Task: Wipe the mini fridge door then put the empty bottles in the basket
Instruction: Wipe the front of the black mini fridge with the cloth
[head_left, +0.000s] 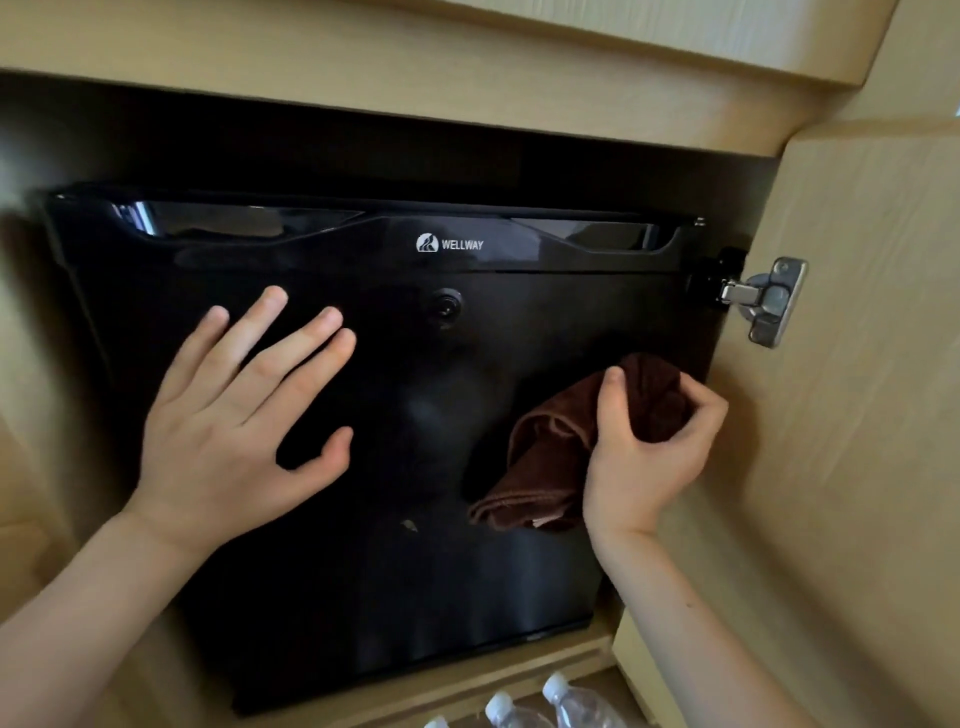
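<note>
Under my left hand (234, 431), the mini fridge door (363, 519): black plastic, smooth and high-gloss, shiny enough to throw dim reflections across its face. In my right hand (649, 447), the cloth (545, 462): brown, soft napped fabric, matt, with a stitched hem along the hanging edge. Around them, the cabinet (857, 441): pale wood-look panels, matt with fine grain; its hinge (769, 301): bare silvery metal, smooth with a dull shine; the bottles (582, 712): clear plastic, faintly glinting, with white caps.
</note>
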